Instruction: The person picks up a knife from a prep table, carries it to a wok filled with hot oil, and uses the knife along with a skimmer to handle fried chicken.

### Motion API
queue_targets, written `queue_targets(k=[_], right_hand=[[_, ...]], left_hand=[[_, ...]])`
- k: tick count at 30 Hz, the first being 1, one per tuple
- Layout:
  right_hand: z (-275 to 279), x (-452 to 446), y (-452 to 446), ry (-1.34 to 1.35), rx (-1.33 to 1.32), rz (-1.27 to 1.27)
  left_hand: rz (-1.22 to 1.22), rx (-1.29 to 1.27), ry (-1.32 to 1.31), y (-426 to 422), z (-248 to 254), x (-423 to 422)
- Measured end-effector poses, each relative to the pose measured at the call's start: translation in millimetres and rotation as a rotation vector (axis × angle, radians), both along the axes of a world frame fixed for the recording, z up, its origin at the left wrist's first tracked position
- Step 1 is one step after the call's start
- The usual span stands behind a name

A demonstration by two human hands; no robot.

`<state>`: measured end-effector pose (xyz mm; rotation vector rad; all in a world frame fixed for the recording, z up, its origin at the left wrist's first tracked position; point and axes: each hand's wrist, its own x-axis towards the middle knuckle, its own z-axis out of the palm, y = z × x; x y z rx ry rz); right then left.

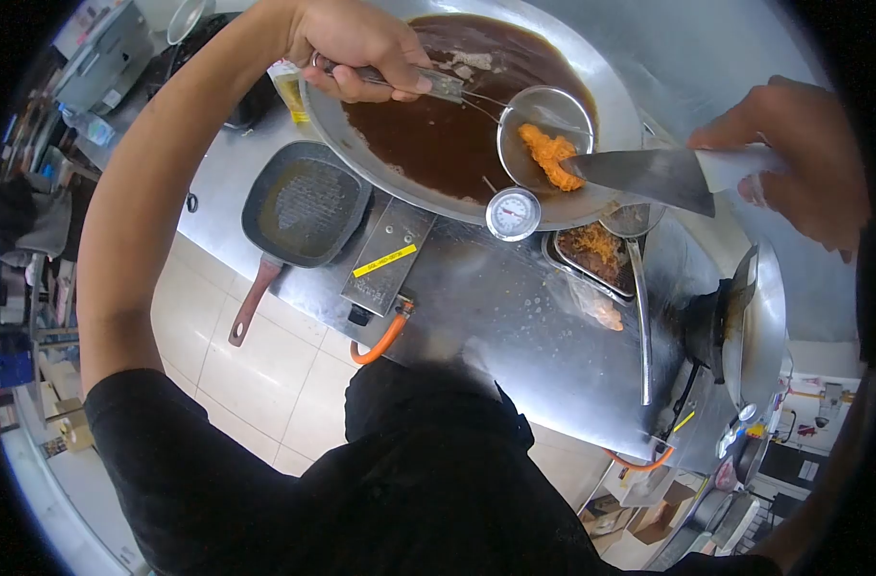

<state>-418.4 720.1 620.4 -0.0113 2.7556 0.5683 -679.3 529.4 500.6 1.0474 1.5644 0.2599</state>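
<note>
My left hand is closed round the metal handle of a round strainer, held over a large wok of dark brown liquid. In the strainer lies an orange, crisp-looking fried piece. At the right, my right hand grips the white handle of a wide-bladed knife. The blade's tip touches or overlaps the fried piece; I cannot tell which. A dial thermometer sits at the wok's near rim. Pale crumbs float on the liquid.
A square grill pan with a brown handle sits left on the steel counter, beside a gas burner with an orange hose. Right of centre are a tray of fried crumbs and a second strainer. Another wok stands far right.
</note>
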Motion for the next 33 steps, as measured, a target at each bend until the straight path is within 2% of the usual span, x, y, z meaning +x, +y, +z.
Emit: queue_targets(k=[1, 5, 7, 8, 10, 11, 13, 20, 24, 33], right_hand=[[-1.2, -3.9, -5.6, -0.022, 0.036, -0.048], [-15.9, -35.6, -76.7, -0.107, 0.332, -0.532], [-19.7, -32.2, -62.6, -0.127, 0.344, -0.491], [-17.9, -18.8, -23.8, -0.126, 0.281, -0.330], [-16.3, -22.0, -30.5, -0.137, 0.255, -0.324], [-13.6, -29.8, -52.7, -0.150, 0.289, -0.481], [-13.1, -36.7, -69.8, -0.185, 0.323, -0.607], [-14.4, -62.4, -63.7, -0.362, 0.328, -0.515], [-13.6, -77.3, -64.4, -0.439, 0.216, -0.415], [-6.7, -75.9, -54.6, -0.362, 0.228, -0.487]], left_hand=[[-0.003, -0.003, -0.010, 0.7, 0.9, 0.4], [-0.002, -0.062, 0.042, 4.8, 6.9, 5.8], [0.016, -0.085, 0.036, 4.4, 8.0, 7.0], [0.023, -0.098, 0.032, 5.3, 8.1, 7.2], [0.021, -0.077, -0.023, 4.5, 4.0, 1.4], [0.019, -0.067, -0.050, 4.5, 1.5, -0.6], [0.027, -0.072, -0.018, 4.3, -1.3, 0.4], [0.006, -0.089, -0.044, 5.2, -3.8, -0.1], [-0.003, -0.099, -0.058, 9.7, -3.2, -0.7], [-0.088, -0.080, 0.108, 21.0, -1.1, -0.3]])
